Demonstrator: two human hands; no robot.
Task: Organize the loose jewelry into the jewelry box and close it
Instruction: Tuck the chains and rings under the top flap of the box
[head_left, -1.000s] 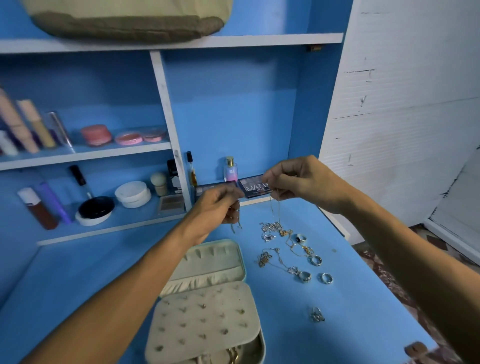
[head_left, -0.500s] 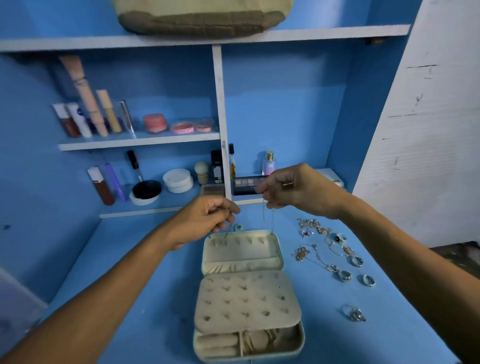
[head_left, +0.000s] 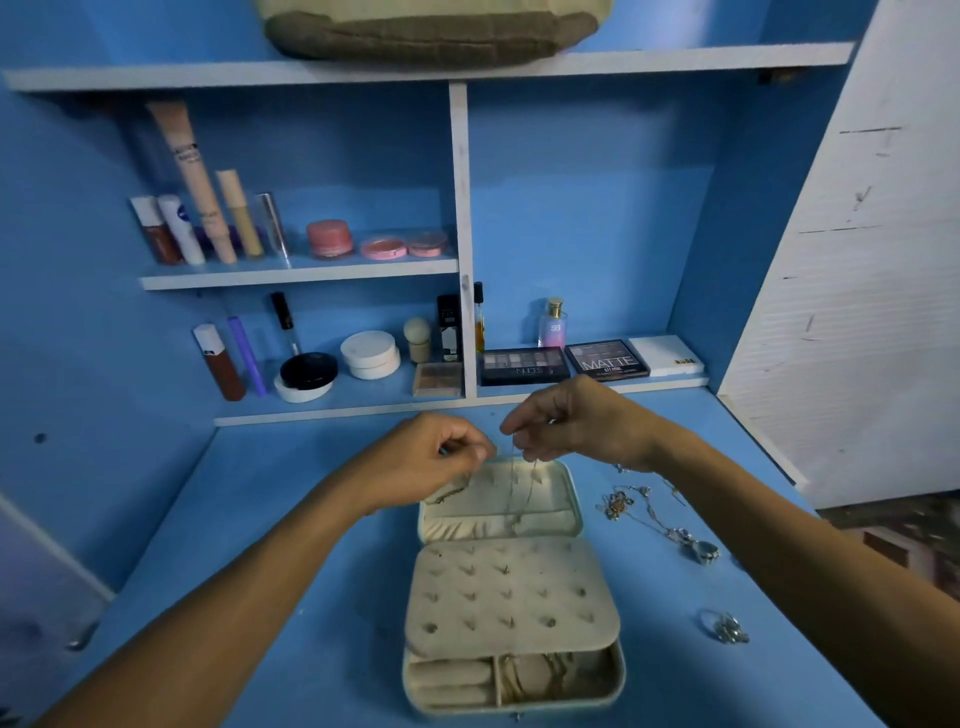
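Chain (head_left: 513, 488): thin, pale metal, hangs slack over the open lid of the box (head_left: 575, 512). L hand (head_left: 431, 462) and R hand (head_left: 576, 426) each pinch it, fingers curled, just above the lid's far edge. Box: cream, padded, 1 studded panel, at centre of blue table (head_left: 675, 675). Loose necklaces (head_left: 631, 506) and 1 ring (head_left: 724, 629) lie to the R of the box.

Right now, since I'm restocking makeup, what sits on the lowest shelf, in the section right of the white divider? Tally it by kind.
Makeup palettes: 3
Perfume bottle: 1
Thin amber vial: 1
Total: 5
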